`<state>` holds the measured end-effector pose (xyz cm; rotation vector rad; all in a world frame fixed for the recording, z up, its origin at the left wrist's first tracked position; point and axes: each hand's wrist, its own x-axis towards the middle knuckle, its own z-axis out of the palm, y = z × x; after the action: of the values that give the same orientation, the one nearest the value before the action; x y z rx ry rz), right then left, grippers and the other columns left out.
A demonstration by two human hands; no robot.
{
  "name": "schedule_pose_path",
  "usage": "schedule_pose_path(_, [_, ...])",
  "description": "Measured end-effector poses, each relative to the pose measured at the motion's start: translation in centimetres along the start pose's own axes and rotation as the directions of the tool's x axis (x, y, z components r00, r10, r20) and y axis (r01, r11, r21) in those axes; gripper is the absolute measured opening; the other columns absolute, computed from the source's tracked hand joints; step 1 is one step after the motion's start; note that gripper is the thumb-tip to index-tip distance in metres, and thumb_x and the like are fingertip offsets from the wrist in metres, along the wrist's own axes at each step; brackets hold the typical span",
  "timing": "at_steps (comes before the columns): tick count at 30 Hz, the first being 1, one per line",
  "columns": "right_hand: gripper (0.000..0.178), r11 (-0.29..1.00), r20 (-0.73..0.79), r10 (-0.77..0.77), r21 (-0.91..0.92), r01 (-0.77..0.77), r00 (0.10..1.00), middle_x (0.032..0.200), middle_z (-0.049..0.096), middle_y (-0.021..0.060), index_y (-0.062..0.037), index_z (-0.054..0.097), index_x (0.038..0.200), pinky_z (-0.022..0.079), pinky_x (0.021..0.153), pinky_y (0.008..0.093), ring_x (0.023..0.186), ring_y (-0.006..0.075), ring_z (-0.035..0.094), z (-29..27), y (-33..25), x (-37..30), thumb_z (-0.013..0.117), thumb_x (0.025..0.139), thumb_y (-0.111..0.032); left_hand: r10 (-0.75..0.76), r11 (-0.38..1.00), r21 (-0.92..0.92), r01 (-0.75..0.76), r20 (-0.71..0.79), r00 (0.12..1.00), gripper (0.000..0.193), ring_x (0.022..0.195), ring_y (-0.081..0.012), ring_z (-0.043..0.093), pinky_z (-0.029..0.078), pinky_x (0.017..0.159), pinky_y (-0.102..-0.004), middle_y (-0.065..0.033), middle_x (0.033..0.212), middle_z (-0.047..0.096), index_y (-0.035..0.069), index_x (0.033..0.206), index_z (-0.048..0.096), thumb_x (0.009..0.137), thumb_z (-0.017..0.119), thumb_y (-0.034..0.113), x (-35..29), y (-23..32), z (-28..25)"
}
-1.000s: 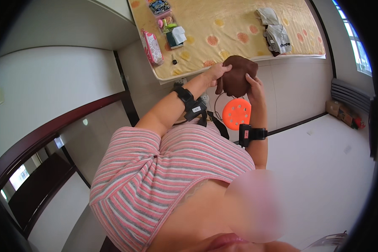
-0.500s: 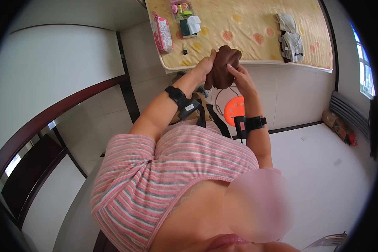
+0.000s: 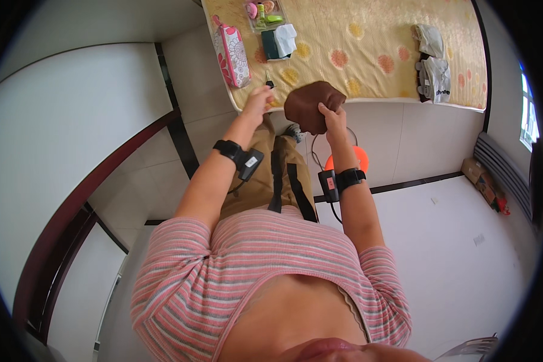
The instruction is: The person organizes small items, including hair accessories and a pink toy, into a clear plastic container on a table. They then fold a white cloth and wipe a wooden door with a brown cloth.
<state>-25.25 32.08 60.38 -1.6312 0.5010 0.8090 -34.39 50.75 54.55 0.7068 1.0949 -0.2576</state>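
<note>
A crumpled dark brown piece of cloth (image 3: 311,107) hangs from my right hand (image 3: 336,120), thumb on top, just off the front edge of the bed. Its exact kind does not show. My left hand (image 3: 258,102) is apart from the cloth, at the bed's edge, with loosely bent fingers and nothing visible in them. Close beyond those fingers, a small black object (image 3: 269,84) lies on the yellow flowered bed cover (image 3: 368,60).
A pink-and-white floral pouch (image 3: 232,55), a dark green tissue box (image 3: 277,43) and a clear tray of small items (image 3: 264,15) stand at the bed's left. Folded clothes (image 3: 433,69) lie at its right. An orange stool (image 3: 359,158) is under my right forearm.
My left hand has let go of the brown cloth and moved left and slightly nearer. The cloth, now in my right hand alone, has spread wider and shifted slightly left.
</note>
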Motion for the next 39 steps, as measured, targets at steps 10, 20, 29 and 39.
schedule_pose_path(10, [0.023, 0.991, -0.135, 0.092, -0.083, -0.104, 0.987, 0.086, 0.059, 0.0087, 0.0032, 0.054, 0.097, 0.044, 0.069, 0.0292, 0.078, 0.0170, 0.056, -0.6, 1.2, 3.7, 0.058, 0.078, -0.009, -0.061, 0.995, -0.091, 0.048, -0.155, 0.986, 0.016, 0.073, -0.0092, 0.051, 0.038, 0.065, -0.0292, 0.0025, 0.078, 0.053, 0.011, 0.096, 0.054, 0.081, 0.051, 0.018, 5.9, 1.0, -4.7])
schedule_pose_path(20, [0.027, 0.952, -0.211, 0.002, -0.298, -0.066, 0.977, 0.073, 0.055, 0.0077, 0.0041, 0.053, 0.083, 0.041, 0.060, 0.0297, 0.066, 0.0133, 0.049, -0.9, 1.4, 5.9, 0.054, 0.083, -0.022, -0.126, 0.984, -0.141, 0.107, -0.128, 0.984, 0.017, 0.075, -0.0114, 0.053, 0.040, 0.066, -0.0305, 0.0012, 0.080, 0.055, 0.012, 0.098, 0.054, 0.082, 0.051, 0.017, 6.9, 0.8, -4.1])
schedule_pose_path(29, [0.033, 0.961, -0.213, -0.033, -0.274, -0.027, 0.976, 0.074, 0.055, 0.0083, 0.0046, 0.053, 0.086, 0.042, 0.058, 0.0307, 0.065, 0.0145, 0.050, -2.7, 2.6, 6.7, 0.053, 0.084, -0.028, -0.138, 0.979, -0.166, 0.116, -0.125, 0.983, 0.020, 0.075, -0.0132, 0.054, 0.040, 0.066, -0.0311, -0.0010, 0.081, 0.055, 0.010, 0.102, 0.052, 0.083, 0.050, 0.017, 7.1, 0.4, -4.0])
schedule_pose_path(39, [0.037, 0.962, -0.170, 0.032, -0.261, -0.077, 0.985, 0.088, 0.057, 0.0103, 0.0039, 0.050, 0.103, 0.045, 0.063, 0.0297, 0.075, 0.0165, 0.055, -2.3, 1.2, 5.1, 0.049, 0.087, -0.029, -0.148, 0.973, -0.196, 0.124, -0.110, 0.983, 0.016, 0.075, -0.0128, 0.053, 0.041, 0.065, -0.0299, -0.0008, 0.080, 0.055, 0.012, 0.097, 0.054, 0.084, 0.049, 0.018, 6.7, 0.2, -4.0])
